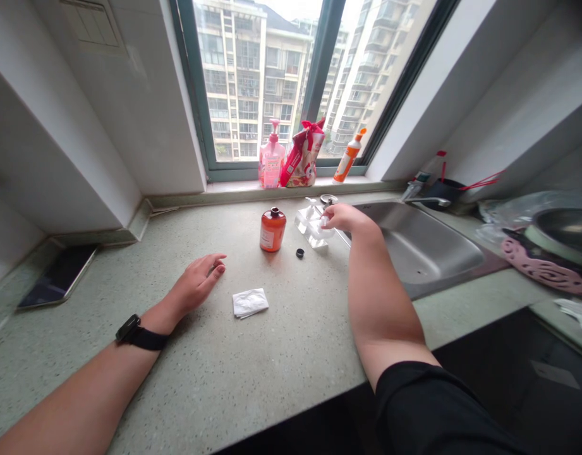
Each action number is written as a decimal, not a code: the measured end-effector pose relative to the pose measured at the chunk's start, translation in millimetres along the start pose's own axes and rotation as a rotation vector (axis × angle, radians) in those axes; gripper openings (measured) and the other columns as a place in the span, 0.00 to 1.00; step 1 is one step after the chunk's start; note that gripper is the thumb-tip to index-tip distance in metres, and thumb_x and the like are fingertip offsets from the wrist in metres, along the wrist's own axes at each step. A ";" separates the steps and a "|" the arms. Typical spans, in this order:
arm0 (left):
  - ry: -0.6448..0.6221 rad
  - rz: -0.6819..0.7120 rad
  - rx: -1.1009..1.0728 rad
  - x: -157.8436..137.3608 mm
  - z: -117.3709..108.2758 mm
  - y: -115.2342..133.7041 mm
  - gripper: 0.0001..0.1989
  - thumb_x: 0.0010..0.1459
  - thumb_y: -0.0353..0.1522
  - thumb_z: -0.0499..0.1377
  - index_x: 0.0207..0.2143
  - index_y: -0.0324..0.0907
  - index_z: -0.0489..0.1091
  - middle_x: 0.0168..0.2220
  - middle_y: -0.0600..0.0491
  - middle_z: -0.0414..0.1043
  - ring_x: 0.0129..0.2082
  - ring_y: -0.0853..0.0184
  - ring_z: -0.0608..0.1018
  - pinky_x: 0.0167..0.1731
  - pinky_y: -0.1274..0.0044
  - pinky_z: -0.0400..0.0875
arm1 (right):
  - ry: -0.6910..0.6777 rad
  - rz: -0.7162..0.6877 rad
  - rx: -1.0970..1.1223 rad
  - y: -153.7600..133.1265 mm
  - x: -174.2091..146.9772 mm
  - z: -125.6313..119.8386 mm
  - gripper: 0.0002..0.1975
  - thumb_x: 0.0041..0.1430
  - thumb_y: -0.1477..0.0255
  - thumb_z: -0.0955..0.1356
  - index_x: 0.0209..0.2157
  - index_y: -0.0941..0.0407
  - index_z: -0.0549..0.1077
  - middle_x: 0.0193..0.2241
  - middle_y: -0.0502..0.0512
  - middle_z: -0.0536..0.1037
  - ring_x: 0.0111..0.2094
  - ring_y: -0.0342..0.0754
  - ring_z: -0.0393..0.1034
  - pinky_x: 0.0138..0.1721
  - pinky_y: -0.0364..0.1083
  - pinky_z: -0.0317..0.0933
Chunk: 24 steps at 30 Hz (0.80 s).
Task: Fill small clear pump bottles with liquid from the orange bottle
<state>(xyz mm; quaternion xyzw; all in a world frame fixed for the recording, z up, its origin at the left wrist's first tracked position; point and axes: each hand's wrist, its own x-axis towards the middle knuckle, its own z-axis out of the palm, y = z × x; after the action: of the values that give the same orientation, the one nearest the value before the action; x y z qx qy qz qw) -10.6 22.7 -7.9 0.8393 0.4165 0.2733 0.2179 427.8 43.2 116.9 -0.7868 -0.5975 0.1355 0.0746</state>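
My right hand [342, 218] reaches to the far side of the counter, its fingers closed at the top of a clear pump bottle [318, 237]; the fingers partly hide that top. Just behind it stands another clear pump bottle [302, 218] with a white pump head. An orange-brown bottle [272, 232] with an uncapped neck is upright to their left. Its label faces me, and a small black cap [300, 253] lies at its right. My left hand [198, 281] rests on the counter, holding nothing, fingers stretched out. Nearest to it lies a folded white tissue [250, 303].
A steel sink [426, 243] is set into the counter at right. A phone [58, 276] lies at far left. On the windowsill stand a pink pump bottle [272, 161], a red bag [304, 155] and an orange bottle [349, 158]. A pan [568, 227] sits at far right.
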 end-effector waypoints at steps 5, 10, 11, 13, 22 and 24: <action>0.007 0.015 0.014 -0.4 -0.7 3.8 0.26 0.73 0.49 0.49 0.58 0.42 0.73 0.50 0.43 0.82 0.53 0.51 0.82 0.60 0.56 0.73 | 0.125 0.018 0.051 -2.6 -12.1 -12.1 0.22 0.59 0.80 0.72 0.55 0.56 0.81 0.51 0.60 0.85 0.47 0.53 0.79 0.49 0.46 0.70; 0.024 0.047 0.026 -0.6 1.0 5.9 0.22 0.72 0.45 0.52 0.58 0.44 0.73 0.50 0.45 0.82 0.52 0.52 0.82 0.59 0.57 0.73 | 0.480 -0.115 0.296 -32.6 -25.4 -17.8 0.22 0.67 0.68 0.70 0.61 0.57 0.76 0.48 0.62 0.84 0.47 0.56 0.79 0.52 0.53 0.71; 0.026 0.051 0.026 -0.6 1.4 6.0 0.21 0.72 0.45 0.53 0.58 0.44 0.73 0.49 0.45 0.82 0.52 0.52 0.82 0.59 0.57 0.73 | 0.490 -0.162 0.355 -41.1 -26.5 -14.6 0.25 0.67 0.64 0.71 0.62 0.58 0.74 0.47 0.62 0.85 0.46 0.57 0.80 0.52 0.54 0.72; 0.031 0.056 0.024 -1.1 1.6 6.3 0.20 0.71 0.44 0.54 0.57 0.44 0.73 0.49 0.45 0.82 0.52 0.52 0.82 0.59 0.57 0.73 | 0.422 -0.265 0.424 -57.5 -27.0 -3.8 0.34 0.64 0.59 0.73 0.67 0.58 0.69 0.48 0.63 0.84 0.47 0.58 0.80 0.52 0.56 0.73; 0.030 0.080 0.028 -4.2 -0.9 9.4 0.18 0.70 0.40 0.59 0.58 0.45 0.72 0.50 0.46 0.82 0.52 0.53 0.83 0.60 0.57 0.74 | 0.117 -0.438 0.252 -101.6 -17.5 49.7 0.55 0.52 0.65 0.80 0.76 0.57 0.58 0.65 0.69 0.75 0.64 0.65 0.72 0.67 0.60 0.65; 0.044 0.086 0.021 -4.6 0.7 7.9 0.20 0.70 0.40 0.60 0.60 0.45 0.71 0.51 0.45 0.81 0.53 0.53 0.82 0.60 0.57 0.74 | 0.128 -0.482 0.260 -106.1 -17.4 53.8 0.52 0.52 0.67 0.80 0.76 0.56 0.60 0.66 0.69 0.74 0.66 0.65 0.70 0.69 0.61 0.64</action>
<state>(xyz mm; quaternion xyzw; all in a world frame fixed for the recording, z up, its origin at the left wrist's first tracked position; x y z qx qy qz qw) -7.8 14.5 -5.0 0.8524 0.3877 0.2965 0.1878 309.6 53.2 97.4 -0.6127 -0.7392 0.1392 0.2425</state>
